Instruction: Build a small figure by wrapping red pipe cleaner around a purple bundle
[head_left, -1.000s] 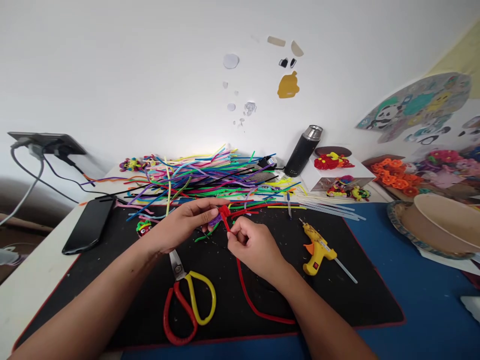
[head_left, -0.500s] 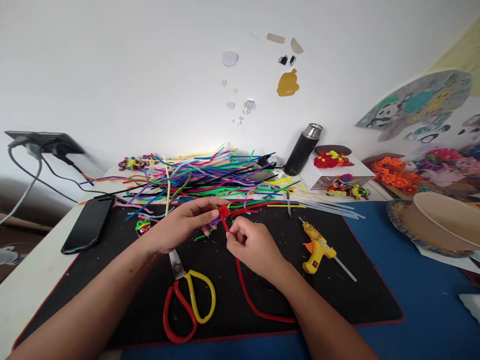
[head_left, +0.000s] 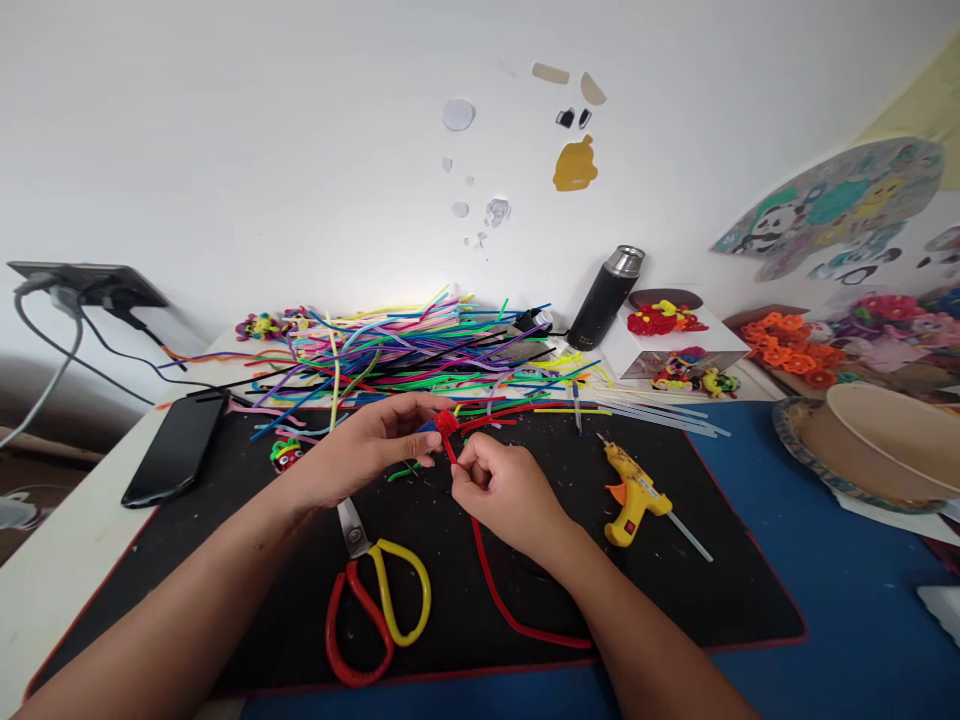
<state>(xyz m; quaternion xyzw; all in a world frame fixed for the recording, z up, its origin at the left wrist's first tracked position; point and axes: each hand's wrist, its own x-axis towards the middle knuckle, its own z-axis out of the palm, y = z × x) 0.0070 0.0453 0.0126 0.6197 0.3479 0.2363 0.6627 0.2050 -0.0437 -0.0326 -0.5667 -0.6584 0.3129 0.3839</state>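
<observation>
Between the fingertips of my left hand (head_left: pixel 386 440) is a small piece made of red and blue pipe cleaner (head_left: pixel 447 422), partly hidden by the fingers. My right hand (head_left: pixel 510 490), just to its right, pinches a red pipe cleaner (head_left: pixel 487 580) close to that piece. The strand runs taut between both hands, then hangs in a long curve down onto the black mat (head_left: pixel 270 620). Scissors (head_left: pixel 360 560) with one red and one yellow handle lie below my left hand. A yellow glue gun (head_left: pixel 634 495) rests to the right of my right hand.
Many coloured pipe cleaners (head_left: pixel 405 345) are heaped along the wall. A black flask (head_left: pixel 606 298) leans at the back. Clear glue sticks (head_left: pixel 660 415) and a pen (head_left: pixel 577 408) lie nearby. A phone (head_left: pixel 176 450) is at left, a bowl (head_left: pixel 892 440) at right.
The piece in my left fingers has turned slightly: blue shows beside the red where purple showed before. My right hand has hardly moved.
</observation>
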